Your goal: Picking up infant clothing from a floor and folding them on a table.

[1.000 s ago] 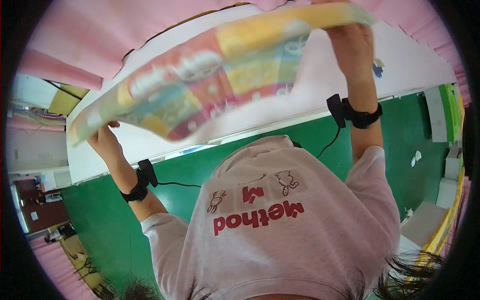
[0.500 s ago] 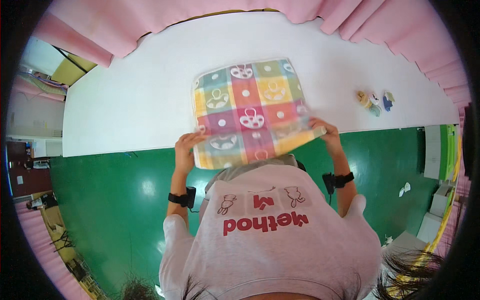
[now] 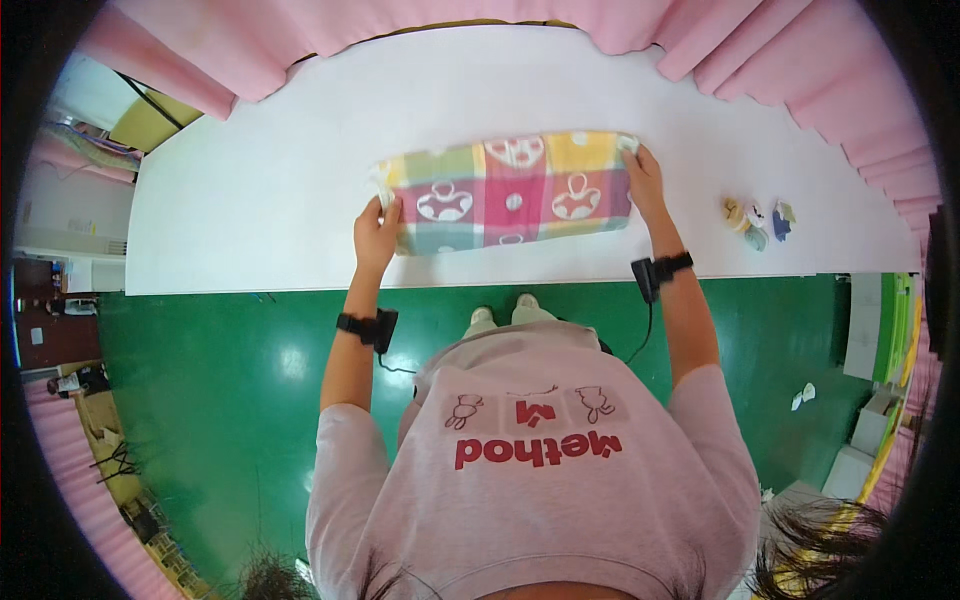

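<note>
A towel [image 3: 515,195] with coloured checks and white figures lies folded into a wide strip over the white table [image 3: 250,210]. At its left end, my left hand [image 3: 377,233] pinches the edge between thumb and fingers. My right hand [image 3: 646,182] grips the far right corner, where the cloth is slightly blurred. The towel's far edge is folded over or hangs in the hands; how many layers there are, I cannot tell. Each of my forearms carries a black strap with a small box.
Several small soft items lie on the table to the right, among them a yellow-brown one [image 3: 733,212] and a blue one [image 3: 781,222]. Pink curtains [image 3: 400,20] hang along the table's far side. White scraps [image 3: 803,396] lie on the green floor [image 3: 240,380].
The towel was spread as a large square reaching past the near table edge. Both hands have moved away from me, carrying its near edge forward, and it now forms a narrower strip.
</note>
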The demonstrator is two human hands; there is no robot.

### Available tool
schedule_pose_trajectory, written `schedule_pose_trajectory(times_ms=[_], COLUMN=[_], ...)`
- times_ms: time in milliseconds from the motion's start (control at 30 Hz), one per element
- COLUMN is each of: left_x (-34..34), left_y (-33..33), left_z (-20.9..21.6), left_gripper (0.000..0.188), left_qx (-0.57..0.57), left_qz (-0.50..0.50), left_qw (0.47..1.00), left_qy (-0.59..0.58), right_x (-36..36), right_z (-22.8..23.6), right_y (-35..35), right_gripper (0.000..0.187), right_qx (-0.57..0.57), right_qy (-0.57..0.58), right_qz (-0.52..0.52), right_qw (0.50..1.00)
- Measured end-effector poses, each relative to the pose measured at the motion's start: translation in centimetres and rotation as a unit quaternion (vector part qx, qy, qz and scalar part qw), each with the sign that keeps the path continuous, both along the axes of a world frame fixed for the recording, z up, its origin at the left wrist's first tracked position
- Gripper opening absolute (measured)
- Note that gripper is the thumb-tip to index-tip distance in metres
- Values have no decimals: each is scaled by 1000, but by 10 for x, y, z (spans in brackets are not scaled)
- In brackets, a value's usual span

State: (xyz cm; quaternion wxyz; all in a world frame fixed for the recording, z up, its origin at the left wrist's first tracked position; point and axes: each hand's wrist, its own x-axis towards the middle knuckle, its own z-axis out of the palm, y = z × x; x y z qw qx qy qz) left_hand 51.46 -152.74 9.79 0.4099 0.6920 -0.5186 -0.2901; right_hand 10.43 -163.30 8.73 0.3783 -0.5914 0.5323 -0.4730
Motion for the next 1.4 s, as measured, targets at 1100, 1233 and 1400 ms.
schedule_pose_trajectory(times_ms=[1100, 1233, 1400], left_x=[4, 20, -82], left_y=[46, 202, 412], left_z=[-35, -67, -171], left_gripper=[49, 41, 23], left_qx=[-45, 35, 425], left_qz=[134, 213, 305], left_qw=[966, 946, 848], left_qy=[-217, -243, -78], right_x=[34, 93, 151], right_z=[-23, 17, -13], right_y=[33, 79, 94], right_gripper=[51, 48, 40], right_qx=[-114, -212, -300], right_qy=[360, 381, 361], right_qz=[23, 227, 451], right_qw=[926, 871, 759])
